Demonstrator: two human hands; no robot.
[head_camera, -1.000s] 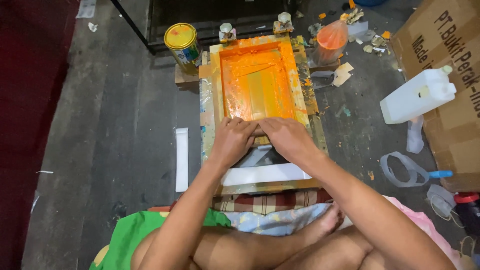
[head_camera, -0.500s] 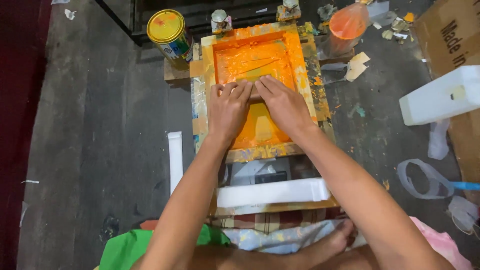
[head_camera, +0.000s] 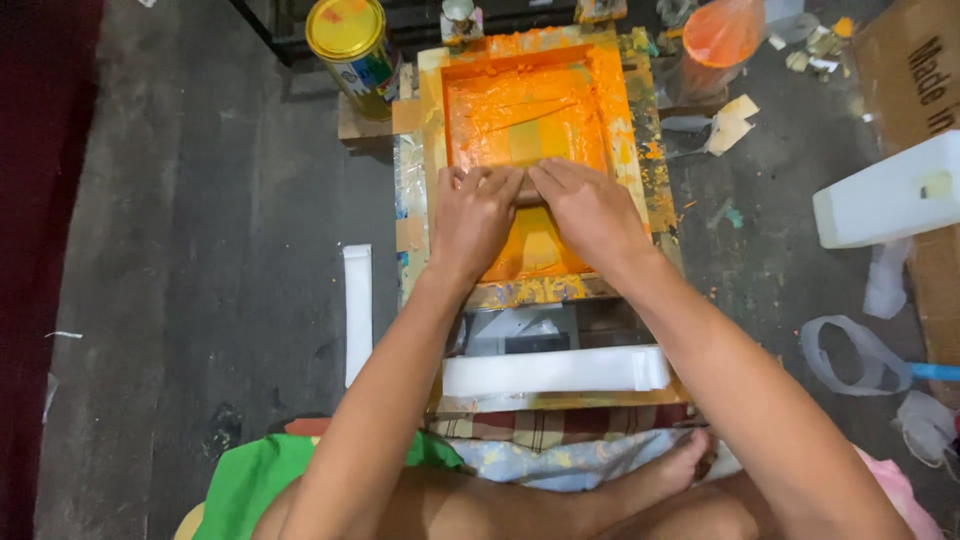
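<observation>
Squeegee (head_camera: 527, 192) lay clenched under both hands, left (head_camera: 478, 215), right (head_camera: 590, 210), mid-screen (head_camera: 540, 110); even pressure suited the stroke; can (head_camera: 350, 40) at 11 o'clock.

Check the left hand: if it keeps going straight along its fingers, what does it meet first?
The left hand points up the frame, over wet orange ink. Straight on, it would likely meet the frame's far rail first, then the small bottle behind it. Heights are hard to judge from above.
</observation>
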